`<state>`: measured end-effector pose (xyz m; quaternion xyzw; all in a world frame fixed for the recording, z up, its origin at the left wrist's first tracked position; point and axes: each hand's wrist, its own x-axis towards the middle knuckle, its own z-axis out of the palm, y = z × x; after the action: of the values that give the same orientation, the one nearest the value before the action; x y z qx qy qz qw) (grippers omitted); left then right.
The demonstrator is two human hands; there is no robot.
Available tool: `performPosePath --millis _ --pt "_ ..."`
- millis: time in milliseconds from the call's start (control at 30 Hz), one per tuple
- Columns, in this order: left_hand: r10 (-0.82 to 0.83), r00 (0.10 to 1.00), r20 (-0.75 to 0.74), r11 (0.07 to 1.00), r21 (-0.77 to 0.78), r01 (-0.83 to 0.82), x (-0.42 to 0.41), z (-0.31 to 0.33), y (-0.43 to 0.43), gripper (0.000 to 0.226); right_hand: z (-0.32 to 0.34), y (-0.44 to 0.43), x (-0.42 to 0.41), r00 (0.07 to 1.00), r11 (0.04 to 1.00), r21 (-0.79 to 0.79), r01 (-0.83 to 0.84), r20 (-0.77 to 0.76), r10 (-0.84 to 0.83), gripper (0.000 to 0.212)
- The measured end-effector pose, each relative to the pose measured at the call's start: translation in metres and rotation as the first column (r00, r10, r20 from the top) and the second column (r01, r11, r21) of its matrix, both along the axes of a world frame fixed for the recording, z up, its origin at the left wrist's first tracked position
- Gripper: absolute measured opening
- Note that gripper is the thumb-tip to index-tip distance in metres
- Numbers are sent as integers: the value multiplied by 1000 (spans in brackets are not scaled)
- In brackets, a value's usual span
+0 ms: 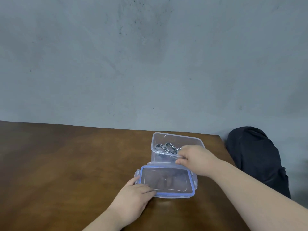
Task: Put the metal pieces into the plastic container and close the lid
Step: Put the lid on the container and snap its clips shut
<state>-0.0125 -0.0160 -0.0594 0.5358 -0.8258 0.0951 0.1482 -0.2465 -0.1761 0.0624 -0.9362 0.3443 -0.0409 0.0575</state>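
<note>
A clear plastic container (pixel 160 139) stands open near the table's far right corner, with metal rings (pixel 164 148) inside it. My right hand (pixel 195 159) is at the container's near right rim, its fingers pinched on a metal ring there. The clear lid (pixel 166 180), edged in blue with flip clasps, lies flat on the table just in front of the container. My left hand (pixel 133 195) rests on the lid's near left corner, fingers on its rim and thumb at the left clasp.
The brown wooden table (pixel 66 164) reaches a grey wall (pixel 150 64) at the back. Its right edge runs close to the container. A black bag (pixel 256 157) sits beyond that edge on the right.
</note>
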Motion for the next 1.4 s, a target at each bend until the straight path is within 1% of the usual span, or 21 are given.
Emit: performPosePath --millis 133,267,400,467,500,567,633,700,733,767,833,867,933,967,1033,1067,1100,1167,1267,1333,1400 --pt "-34 987 -158 997 -72 23 2 40 17 30 -5 0 2 1000 1000 19 10 -26 -10 47" --pt "-53 954 -296 987 -159 6 9 93 33 16 -17 5 1 999 997 76 5 -37 -3 40" --pt "-34 907 -420 980 -191 -52 9 118 25 14 -30 15 -2 999 994 106 -9 -43 13 29" --pt "22 873 -487 981 -160 -114 8 120 14 14 -39 17 -3 1000 982 188 18 -22 -14 23" --pt "55 851 -522 979 -138 -148 7 120 7 15 -41 18 -4 998 961 270 53 21 -61 22" --pt "108 800 -590 974 -99 -204 5 120 -9 16 -38 22 -8 986 922 385 50 125 -105 38" --pt "167 744 -648 967 -39 -251 3 121 -26 23 -33 19 -14 967 890 449 78 185 -178 32" --pt "237 690 -684 957 42 -286 3 122 -44 37 -21 15 -22 878 846 526 92 357 -318 32" --pt "263 674 -691 953 75 -295 2 123 -53 38 -18 10 -29 797 857 510 69 489 -355 35" --pt "285 661 -694 949 105 -298 2 124 -62 36 -14 8 -34 682 845 531 64 595 -426 43" --pt "324 647 -690 941 164 -296 -3 127 -80 29 -8 5 -39 522 826 563 8 702 -484 56" --pt "338 645 -686 938 191 -288 -6 128 -89 26 -6 4 -37 469 807 590 -33 722 -509 50" --pt "362 641 -676 932 242 -271 -13 130 -107 22 -6 1 -32 471 849 528 36 740 -480 28" --pt "374 623 -687 927 265 -264 -16 132 -115 19 -8 -4 -32 476 858 505 97 733 -486 24" --pt "404 526 -748 915 321 -244 -17 130 -128 7 -18 -18 -32 451 822 547 159 701 -553 25" --pt "429 478 -766 903 359 -235 -15 126 -132 6 -22 -23 -31 455 799 573 181 671 -585 25" --pt "462 446 -767 887 399 -232 -12 120 -134 12 -25 -27 -31 460 776 598 200 642 -613 25" --pt "544 419 -727 839 473 -268 -5 105 -133 17 -31 -34 -29 461 735 632 246 591 -662 28" --pt "608 346 -715 793 535 -290 -2 86 -130 7 -36 -43 -21 468 708 629 321 545 -696 34" --pt "629 292 -721 775 546 -319 -2 80 -130 2 -40 -48 -17 480 699 613 367 519 -708 29" --pt "645 273 -714 758 549 -353 -2 75 -131 6 -42 -51 -14 491 691 589 418 494 -718 22"
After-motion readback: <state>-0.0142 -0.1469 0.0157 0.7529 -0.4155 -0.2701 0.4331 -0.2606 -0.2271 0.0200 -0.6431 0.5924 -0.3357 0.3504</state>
